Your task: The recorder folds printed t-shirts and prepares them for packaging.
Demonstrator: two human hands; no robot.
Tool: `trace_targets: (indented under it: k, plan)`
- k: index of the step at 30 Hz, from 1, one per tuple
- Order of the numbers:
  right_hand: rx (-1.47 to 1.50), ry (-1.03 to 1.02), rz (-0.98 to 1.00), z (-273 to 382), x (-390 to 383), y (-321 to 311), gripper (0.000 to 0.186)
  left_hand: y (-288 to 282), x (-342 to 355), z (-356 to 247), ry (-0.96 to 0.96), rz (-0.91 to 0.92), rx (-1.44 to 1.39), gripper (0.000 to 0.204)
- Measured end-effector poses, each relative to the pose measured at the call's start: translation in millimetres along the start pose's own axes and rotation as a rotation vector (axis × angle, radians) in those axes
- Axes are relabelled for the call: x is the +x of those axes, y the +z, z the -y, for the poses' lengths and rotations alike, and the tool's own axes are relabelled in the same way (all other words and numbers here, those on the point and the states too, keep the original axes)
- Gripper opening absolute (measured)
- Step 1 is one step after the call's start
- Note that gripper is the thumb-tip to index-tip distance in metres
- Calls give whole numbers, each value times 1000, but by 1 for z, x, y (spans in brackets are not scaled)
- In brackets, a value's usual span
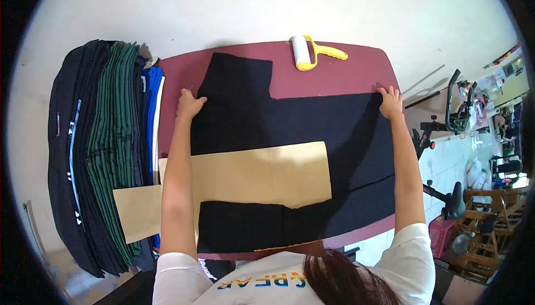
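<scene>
A pair of black trousers [312, 121] lies spread sideways, the upper leg stretched flat. A tan cardboard sheet [262, 174] rests on the trousers, with part of the lower leg's dark fabric along its near edge. At the left end, my left hand [191, 104] grips the fabric edge with its thumb on the cloth. My right hand [390, 103] has its fingers curled on the upper corner at the right end. Both arms reach forward, well apart, and the left forearm crosses over the cardboard and hides part of it.
Beneath the trousers is a maroon-topped table [356, 71]. A yellow-handled lint roller [302, 53] lies near its far edge. Stacked folded garments [111, 138] in black, green and blue line the left side, with another cardboard piece [138, 210] against them. An exercise bike [454, 205] stands at right.
</scene>
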State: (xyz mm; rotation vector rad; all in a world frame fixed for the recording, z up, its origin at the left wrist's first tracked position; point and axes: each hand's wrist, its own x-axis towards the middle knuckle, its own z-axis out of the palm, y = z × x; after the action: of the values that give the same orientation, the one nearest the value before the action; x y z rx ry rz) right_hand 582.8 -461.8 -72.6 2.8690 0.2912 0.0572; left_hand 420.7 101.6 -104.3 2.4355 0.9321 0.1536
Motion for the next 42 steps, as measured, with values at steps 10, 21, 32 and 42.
trace_targets:
  k: [10, 21, 32, 42]
  plan:
    - [250, -184, -35, -30, 7, -20, 16, -59, -28, -25, -284, 480, -895, 13]
    - [864, -140, -357, -92, -106, -14, 13, -86, -176, 40, 32, 141, -1495, 23]
    - [1032, -208, -332, -107, -193, 23, 11, -58, -292, 87, -102, 76, -1494, 29]
    - [623, -211, -345, -71, -215, 5, 12, -61, -296, 86, -415, 348, -860, 32]
